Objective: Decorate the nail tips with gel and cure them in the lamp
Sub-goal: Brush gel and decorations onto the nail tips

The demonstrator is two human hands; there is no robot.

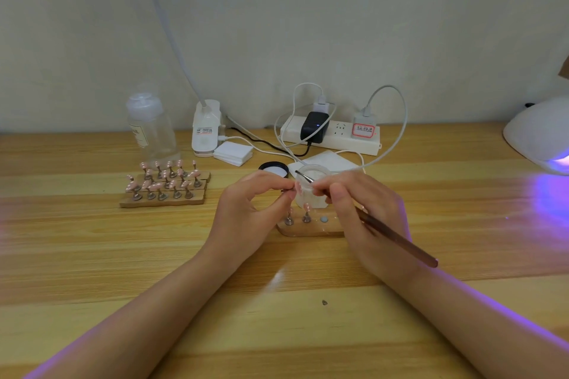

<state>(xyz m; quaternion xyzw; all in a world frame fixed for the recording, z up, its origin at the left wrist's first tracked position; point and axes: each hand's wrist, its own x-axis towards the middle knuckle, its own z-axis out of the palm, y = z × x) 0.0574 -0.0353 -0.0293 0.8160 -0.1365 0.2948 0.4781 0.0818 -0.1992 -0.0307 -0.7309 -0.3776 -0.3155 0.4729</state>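
Note:
My left hand (pixel 257 203) pinches a pink nail tip (pixel 298 187) on its small metal stand, lifted above a wooden holder (pixel 308 229). Two more pink tips (pixel 297 216) stand in that holder. My right hand (pixel 360 209) grips a brown-handled brush (pixel 397 238), its thin metal end (pixel 303 177) pointing at the held tip. Just behind the hands sits an open clear gel jar (pixel 312 184), with its black lid (pixel 274 168) to the left. The white curing lamp (pixel 542 135) at the far right glows purple.
Wooden holders with several pink tips (pixel 164 184) lie at the left. Behind them stand a clear pump bottle (pixel 151 128), a white desk-lamp clamp base (pixel 205 129) and a stack of white pads (pixel 233 153). A power strip (pixel 331 134) with plugs and cables lies against the wall.

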